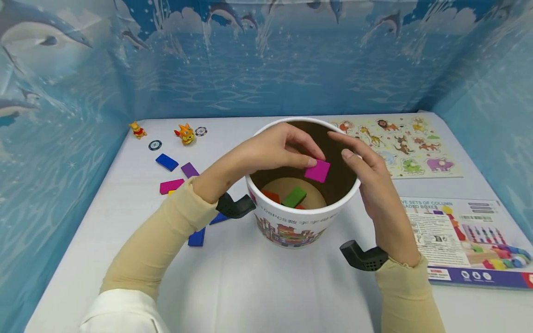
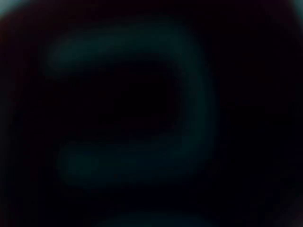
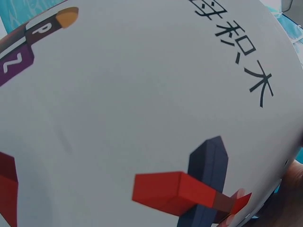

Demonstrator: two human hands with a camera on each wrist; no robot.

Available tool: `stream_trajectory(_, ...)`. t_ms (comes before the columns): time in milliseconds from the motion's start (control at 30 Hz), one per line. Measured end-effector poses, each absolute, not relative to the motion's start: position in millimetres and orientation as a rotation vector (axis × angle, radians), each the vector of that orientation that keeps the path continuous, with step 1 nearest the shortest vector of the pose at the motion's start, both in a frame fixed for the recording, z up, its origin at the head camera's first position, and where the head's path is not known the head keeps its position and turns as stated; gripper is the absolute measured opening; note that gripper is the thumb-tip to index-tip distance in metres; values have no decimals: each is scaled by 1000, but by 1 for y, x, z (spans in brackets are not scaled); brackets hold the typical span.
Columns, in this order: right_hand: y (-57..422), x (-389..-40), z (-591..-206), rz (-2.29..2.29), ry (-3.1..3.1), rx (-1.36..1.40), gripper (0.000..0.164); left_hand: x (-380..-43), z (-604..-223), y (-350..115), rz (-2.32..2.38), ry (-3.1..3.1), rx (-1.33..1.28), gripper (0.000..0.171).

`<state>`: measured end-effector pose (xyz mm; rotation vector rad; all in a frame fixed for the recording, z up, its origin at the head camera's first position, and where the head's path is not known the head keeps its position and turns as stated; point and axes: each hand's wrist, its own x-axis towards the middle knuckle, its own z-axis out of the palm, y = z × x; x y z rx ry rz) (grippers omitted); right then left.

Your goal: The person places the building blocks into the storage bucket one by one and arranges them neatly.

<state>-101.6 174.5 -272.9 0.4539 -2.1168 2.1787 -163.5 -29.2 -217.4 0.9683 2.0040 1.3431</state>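
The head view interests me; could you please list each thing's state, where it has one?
Printed bucket: upright, open
Left hand: pinching magenta block
Magenta block: held at bucket's opening
Right hand: index finger extended
Green block: lying in bucket
Pooh figurine: upright
Orange figurine: upright
Animal puzzle board: flat
Poker chips: flat
Printed package: flat

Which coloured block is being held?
The magenta block pinched by the left hand; the other blocks in view lie on the table or inside the bucket.
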Motion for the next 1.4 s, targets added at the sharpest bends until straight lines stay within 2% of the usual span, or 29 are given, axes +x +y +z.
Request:
stream_trajectory(267, 174, -102, -272, 2182, -2108, 452, 34, -162, -221, -19, 1187, 1885, 981, 27)
stream_trajectory(467, 174, -102, -273, 2186, -2104, 451, 34, -158, -218, -23, 1295, 1789, 955, 33)
stream_trajectory(667, 172, -102, -273, 2177, -2110, 454, 35, -135, -193, -74, 1675, 1876, 1105, 28)
stream_trajectory(767, 172, -102, -272, 2168, -2113, 453, 35, -123, -192, -120, 1825, 1981, 1037, 27)
stream_trajectory(933, 172, -102, -271, 2162, -2120, 450, 35, -118, -242, -209, 2046, 2096, 752, 28)
stream_trajectory(1100, 172, -103, -270, 2158, -2117, 449, 34, -121, -318, -280, 2235, 2082, 257, 35)
stream_trajectory(1200, 172, -102, -271, 2172, -2112, 443, 34, -125, -359, -304, 2230, 2063, -78, 45)
stream_trajectory(1267, 172, -102, -271, 2173, -2113, 442, 34, -129, -379, -311, 2161, 2078, -211, 53)
stream_trajectory(1400, 172, -102, -271, 2171, -2118, 439, 34, -137, -404, -316, 1957, 2230, -239, 59)
